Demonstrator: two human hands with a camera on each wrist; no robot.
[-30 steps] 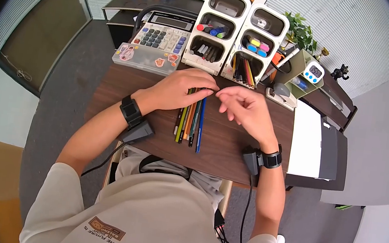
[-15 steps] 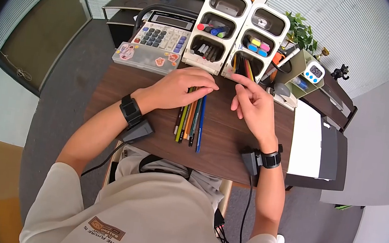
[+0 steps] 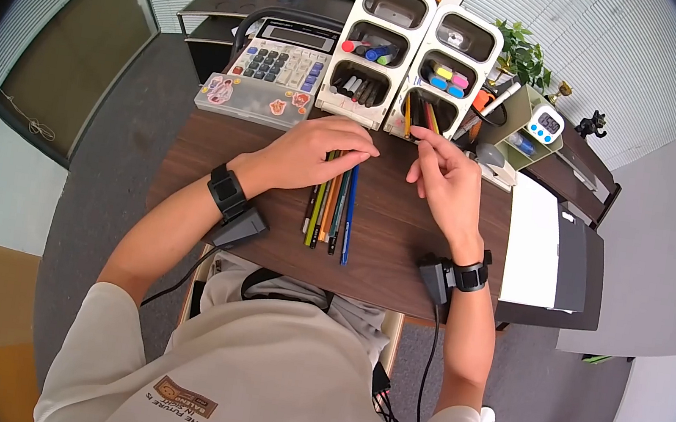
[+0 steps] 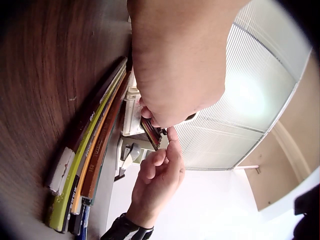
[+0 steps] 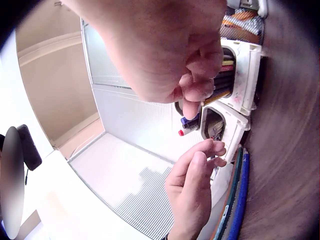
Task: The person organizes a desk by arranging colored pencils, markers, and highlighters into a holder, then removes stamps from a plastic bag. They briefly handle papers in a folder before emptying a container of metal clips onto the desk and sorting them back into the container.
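Note:
In the head view my left hand (image 3: 320,155) lies over the upper ends of several coloured pencils (image 3: 316,218) on the brown desk, fingers loosely bent and thumb beside them. A blue pencil (image 3: 348,234) lies at the right of that row. My right hand (image 3: 450,190) is raised with its index finger extended to the lower right compartment of a white organizer (image 3: 395,103). Pencils (image 3: 407,118) stand in that compartment. In the right wrist view the fingertips overlap the end of a yellow pencil (image 5: 220,97); no pencil shows in the right hand's grasp.
Markers and highlighters (image 3: 449,80) fill other compartments. To the left are a calculator (image 3: 276,65) and a clear sticker-covered case (image 3: 254,102). A stapler (image 3: 492,159), a small timer (image 3: 545,126) and white paper (image 3: 532,241) are on the right.
My right hand has moved from beside the left fingertips up and right to the front of the pencil compartment. The left hand and the pencils on the desk have stayed in place.

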